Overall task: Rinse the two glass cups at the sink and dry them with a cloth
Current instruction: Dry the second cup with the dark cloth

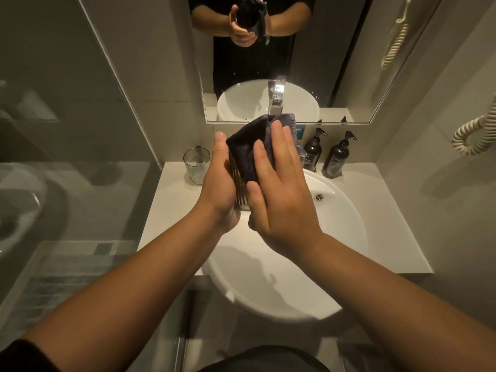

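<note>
Ribbed glass cup (240, 189), dark woven cloth (249, 151) wrapped, 2 hands

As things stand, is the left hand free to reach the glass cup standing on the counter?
Probably not yet: the left hand is holding the ribbed cup being wiped with the dark cloth. The path to the counter cup itself looks clear.

No legible text anywhere: faint label marks on the two dark pump bottles (312, 151) (336, 158) too blurred to read, blue sticker (300, 129) behind the cloth (251, 154) mostly hidden
</note>
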`<state>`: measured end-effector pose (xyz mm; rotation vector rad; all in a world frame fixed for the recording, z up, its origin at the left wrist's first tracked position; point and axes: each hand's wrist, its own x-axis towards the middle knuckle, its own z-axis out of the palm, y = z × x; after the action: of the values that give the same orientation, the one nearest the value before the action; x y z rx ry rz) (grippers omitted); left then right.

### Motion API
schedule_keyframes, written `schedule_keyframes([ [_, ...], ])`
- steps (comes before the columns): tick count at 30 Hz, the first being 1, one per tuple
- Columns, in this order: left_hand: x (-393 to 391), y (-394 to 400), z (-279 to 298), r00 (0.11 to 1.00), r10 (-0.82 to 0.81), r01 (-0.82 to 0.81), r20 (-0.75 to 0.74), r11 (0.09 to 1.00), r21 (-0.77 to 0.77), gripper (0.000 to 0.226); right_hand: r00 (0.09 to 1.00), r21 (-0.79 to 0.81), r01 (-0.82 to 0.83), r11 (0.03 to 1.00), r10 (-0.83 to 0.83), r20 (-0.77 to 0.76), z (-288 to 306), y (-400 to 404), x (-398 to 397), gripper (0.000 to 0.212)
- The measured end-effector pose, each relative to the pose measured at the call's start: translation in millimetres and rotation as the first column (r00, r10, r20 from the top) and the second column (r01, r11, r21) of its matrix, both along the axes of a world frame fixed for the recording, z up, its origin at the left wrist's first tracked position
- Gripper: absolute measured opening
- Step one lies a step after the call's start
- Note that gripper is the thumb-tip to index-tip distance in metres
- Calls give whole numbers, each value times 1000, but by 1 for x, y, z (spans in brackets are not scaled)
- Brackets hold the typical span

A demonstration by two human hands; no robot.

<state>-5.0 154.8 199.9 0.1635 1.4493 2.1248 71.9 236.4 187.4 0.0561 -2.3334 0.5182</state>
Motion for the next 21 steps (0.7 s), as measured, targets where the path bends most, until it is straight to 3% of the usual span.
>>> schedule_keyframes([
  [5,2,-3,3,999,-33,33,7,998,-56,70,997,-309,-43,950,60,47,-1,1,3,55],
  [9,1,-3,0,998,-46,48,53,997,-55,76,988,-600,-18,800,106,111,2,7,4,54],
  [12,-4,-4,0,992,-72,77,102,996,-37,80,983,-713,-30,701,151,106,3,15,-2,57],
  [14,-6,-4,1,991,-76,83,107,995,-58,81,983,-689,-4,724,128,129,3,18,-6,57],
  [18,-5,4,3,991,136,-132,1,962,-239,66,971,-515,92,852,37,235,3,14,-7,58],
  [21,0,5,1,988,152,-153,-23,962,-227,68,971,-359,95,928,-7,240,4,6,-5,59],
])
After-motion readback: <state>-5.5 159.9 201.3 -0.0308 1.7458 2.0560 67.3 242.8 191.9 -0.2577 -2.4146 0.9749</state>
